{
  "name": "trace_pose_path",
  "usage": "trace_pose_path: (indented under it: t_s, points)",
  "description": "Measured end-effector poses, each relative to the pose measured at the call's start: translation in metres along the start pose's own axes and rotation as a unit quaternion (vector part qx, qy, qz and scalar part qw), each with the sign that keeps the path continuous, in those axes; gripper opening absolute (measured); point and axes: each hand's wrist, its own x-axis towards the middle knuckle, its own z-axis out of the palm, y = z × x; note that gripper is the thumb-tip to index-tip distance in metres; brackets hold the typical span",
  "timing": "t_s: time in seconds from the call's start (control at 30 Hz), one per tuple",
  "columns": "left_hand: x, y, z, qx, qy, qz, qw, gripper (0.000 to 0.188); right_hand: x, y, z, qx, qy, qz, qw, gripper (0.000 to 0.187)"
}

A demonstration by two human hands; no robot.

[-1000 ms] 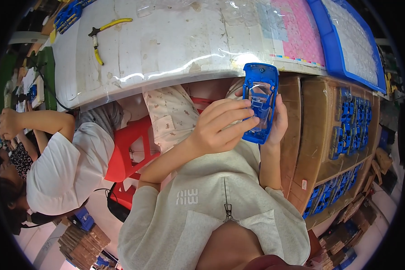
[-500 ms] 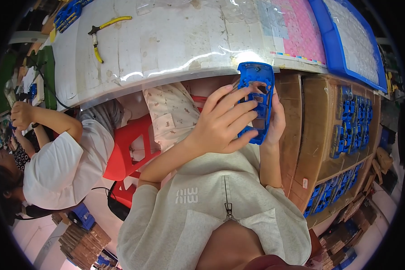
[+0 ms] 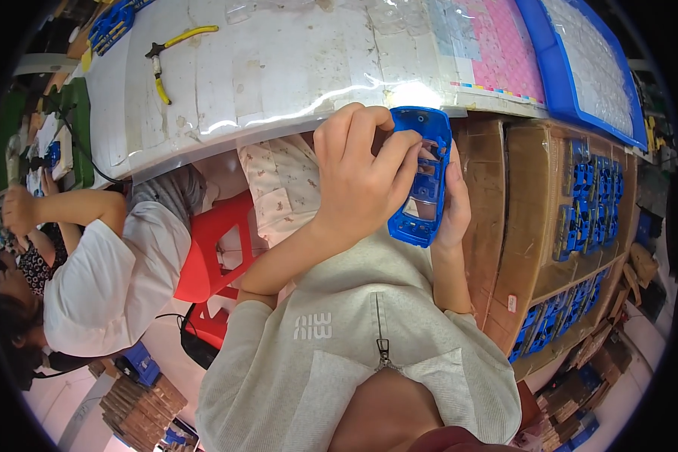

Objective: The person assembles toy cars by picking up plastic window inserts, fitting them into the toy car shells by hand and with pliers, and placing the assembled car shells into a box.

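A blue plastic housing (image 3: 422, 212), long with rounded ends and several cut-out openings, is held just in front of the table's near edge. Its hollow side faces me. My right hand (image 3: 455, 202) is closed around its right side, with some of the fingers hidden behind it. From the left, my left hand (image 3: 361, 166) is bent over its upper half. The left thumb and index finger come together at an opening there; whether a small part is between them is hidden.
Yellow-handled pliers (image 3: 160, 59) lie on the white table (image 3: 279, 68). A blue tray (image 3: 554, 83) with clear plastic is at the far right. Cardboard boxes (image 3: 523, 188) with blue parts (image 3: 591, 200) stand right of me. Left are a red stool (image 3: 215, 241) and a co-worker (image 3: 109, 279).
My left hand has gone from spread fingers across the housing to bent fingers pinching near its upper half. The housing has shifted slightly left and tilted. The co-worker's arm has moved left.
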Motion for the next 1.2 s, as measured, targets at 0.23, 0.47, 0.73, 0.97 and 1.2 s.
trace_pose_path:
  t_s: [0.23, 0.47, 0.73, 0.97, 1.2]
  points:
    - [-0.004, 0.002, 0.002, 0.016, 0.027, 0.008, 0.999, 0.020, 0.001, 0.003, -0.002, -0.024, -0.015, -0.028, 0.999, 0.050]
    - [-0.004, -0.003, -0.006, -0.041, 0.031, -0.008, 0.999, 0.016, 0.004, -0.003, 0.007, -0.011, 0.012, -0.020, 1.000, 0.050]
    - [-0.018, -0.020, -0.030, -0.027, 0.085, -0.049, 0.995, 0.021, 0.006, 0.000, 0.002, 0.070, -0.014, 0.024, 0.997, 0.050]
    - [-0.058, -0.053, -0.038, 0.142, -0.371, -0.174, 0.901, 0.015, 0.007, -0.002, 0.002, 0.103, -0.010, 0.049, 0.993, 0.045]
    - [-0.020, -0.029, -0.021, -0.239, -0.103, -0.169, 0.950, 0.024, 0.000, -0.001, 0.011, 0.130, -0.004, 0.066, 0.989, 0.054]
